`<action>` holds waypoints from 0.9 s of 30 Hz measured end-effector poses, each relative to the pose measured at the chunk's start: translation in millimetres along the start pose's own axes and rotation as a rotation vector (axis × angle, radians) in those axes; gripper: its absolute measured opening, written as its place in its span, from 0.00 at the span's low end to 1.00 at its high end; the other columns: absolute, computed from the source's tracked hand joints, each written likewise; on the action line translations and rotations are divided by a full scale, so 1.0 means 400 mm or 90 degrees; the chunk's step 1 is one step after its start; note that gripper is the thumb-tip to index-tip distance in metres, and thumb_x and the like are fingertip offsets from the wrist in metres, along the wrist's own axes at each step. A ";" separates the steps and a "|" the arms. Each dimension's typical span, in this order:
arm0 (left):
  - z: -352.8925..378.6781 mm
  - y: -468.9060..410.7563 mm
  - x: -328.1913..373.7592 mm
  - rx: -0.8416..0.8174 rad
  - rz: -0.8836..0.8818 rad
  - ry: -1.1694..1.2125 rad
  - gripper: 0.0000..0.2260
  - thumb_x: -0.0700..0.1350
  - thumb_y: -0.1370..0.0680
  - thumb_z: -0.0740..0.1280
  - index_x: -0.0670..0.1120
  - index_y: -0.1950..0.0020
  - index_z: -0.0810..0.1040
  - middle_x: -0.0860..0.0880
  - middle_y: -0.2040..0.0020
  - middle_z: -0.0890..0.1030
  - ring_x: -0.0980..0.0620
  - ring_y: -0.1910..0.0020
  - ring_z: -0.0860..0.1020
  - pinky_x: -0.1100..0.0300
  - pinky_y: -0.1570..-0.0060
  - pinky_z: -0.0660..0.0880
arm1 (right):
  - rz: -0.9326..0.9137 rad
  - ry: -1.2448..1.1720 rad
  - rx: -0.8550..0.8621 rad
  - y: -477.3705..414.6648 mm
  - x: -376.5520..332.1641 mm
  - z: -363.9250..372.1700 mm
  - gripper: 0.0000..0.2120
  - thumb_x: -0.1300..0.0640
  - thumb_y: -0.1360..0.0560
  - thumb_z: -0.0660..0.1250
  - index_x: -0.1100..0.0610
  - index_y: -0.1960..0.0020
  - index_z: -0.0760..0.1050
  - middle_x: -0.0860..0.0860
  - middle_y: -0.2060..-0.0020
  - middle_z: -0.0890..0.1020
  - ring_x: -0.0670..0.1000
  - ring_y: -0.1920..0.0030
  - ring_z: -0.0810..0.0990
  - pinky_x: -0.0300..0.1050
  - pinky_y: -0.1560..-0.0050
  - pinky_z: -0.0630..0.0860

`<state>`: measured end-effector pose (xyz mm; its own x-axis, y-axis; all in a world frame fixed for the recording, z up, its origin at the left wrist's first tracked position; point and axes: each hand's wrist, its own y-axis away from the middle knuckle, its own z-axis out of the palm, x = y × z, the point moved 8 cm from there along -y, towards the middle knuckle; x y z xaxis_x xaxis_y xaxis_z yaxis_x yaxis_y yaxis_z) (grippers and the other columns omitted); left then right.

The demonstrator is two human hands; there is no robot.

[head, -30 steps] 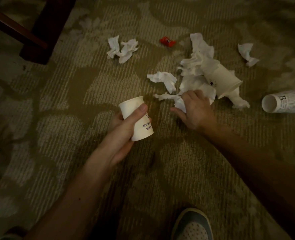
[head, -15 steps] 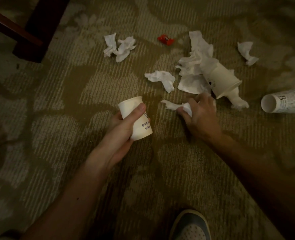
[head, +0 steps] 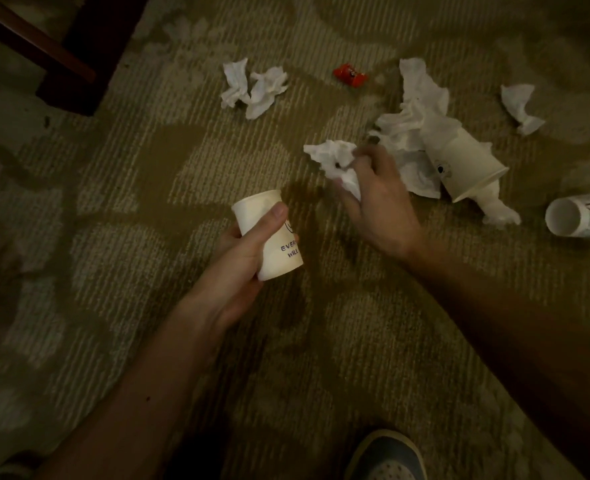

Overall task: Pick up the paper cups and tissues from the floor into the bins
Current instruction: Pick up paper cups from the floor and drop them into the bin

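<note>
My left hand [head: 243,252] grips a white paper cup [head: 273,237] with blue lettering, held above the carpet. My right hand [head: 378,202] holds crumpled white tissue [head: 335,161], with a wad tucked in the palm and its fingers on a second piece. To its right a second paper cup [head: 466,161] lies on its side among a heap of tissues [head: 411,133]. A third cup [head: 577,216] lies at the right edge. More tissues lie at the upper left [head: 253,86] and upper right [head: 520,107].
A red wrapper [head: 350,75] lies on the patterned carpet beyond the tissues. A dark wooden furniture leg [head: 89,50] stands at the upper left. My shoe [head: 387,457] shows at the bottom edge. No bin is in view.
My right hand has lifted the tissue it gathered near the heap and moved up and left onto the separate tissue piece. My left hand has kept holding the cup.
</note>
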<state>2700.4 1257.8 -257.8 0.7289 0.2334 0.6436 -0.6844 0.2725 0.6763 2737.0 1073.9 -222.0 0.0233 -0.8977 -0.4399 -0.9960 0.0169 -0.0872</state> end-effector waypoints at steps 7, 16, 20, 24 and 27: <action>0.003 -0.007 0.051 0.032 0.000 -0.019 0.37 0.62 0.43 0.74 0.41 0.42 0.77 0.46 0.58 0.84 0.50 0.58 0.84 0.53 0.58 0.81 | 0.032 0.049 -0.130 -0.096 0.032 0.084 0.21 0.51 0.19 0.60 0.63 0.31 0.68 0.61 0.32 0.70 0.62 0.34 0.68 0.52 0.33 0.62; 0.028 0.013 0.220 0.011 0.083 -0.403 0.31 0.73 0.29 0.61 0.53 0.36 0.75 0.49 0.47 0.82 0.53 0.52 0.81 0.56 0.50 0.78 | 0.156 -0.277 -0.151 -0.050 -0.079 0.064 0.15 0.49 0.18 0.58 0.59 0.42 0.74 0.52 0.51 0.75 0.53 0.46 0.76 0.39 0.51 0.64; 0.076 0.097 0.399 0.017 0.205 -0.751 0.23 0.73 0.27 0.58 0.60 0.42 0.74 0.65 0.53 0.76 0.67 0.58 0.77 0.68 0.65 0.70 | 0.194 -0.459 -0.093 -0.072 -0.174 -0.055 0.13 0.52 0.17 0.58 0.57 0.51 0.77 0.47 0.60 0.80 0.45 0.57 0.78 0.41 0.54 0.71; 0.072 0.272 0.572 0.036 0.279 -0.936 0.34 0.82 0.40 0.59 0.62 0.44 0.73 0.65 0.54 0.75 0.69 0.58 0.76 0.68 0.63 0.67 | 0.180 -0.551 -0.098 -0.068 -0.299 -0.153 0.18 0.48 0.18 0.59 0.57 0.60 0.78 0.51 0.70 0.79 0.47 0.70 0.78 0.40 0.70 0.73; 0.022 0.435 0.701 0.083 0.386 -0.950 0.34 0.80 0.41 0.59 0.62 0.43 0.74 0.65 0.53 0.79 0.71 0.56 0.76 0.68 0.64 0.71 | 0.179 -0.637 -0.179 -0.081 -0.390 -0.193 0.25 0.42 0.23 0.61 0.60 0.68 0.75 0.51 0.82 0.69 0.47 0.84 0.66 0.35 0.83 0.61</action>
<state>2785.5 1362.3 43.5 -0.2473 -0.8186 0.5184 -0.9041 0.3874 0.1805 2758.8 1179.4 -81.4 -0.2774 -0.1081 -0.9547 -0.9576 -0.0495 0.2838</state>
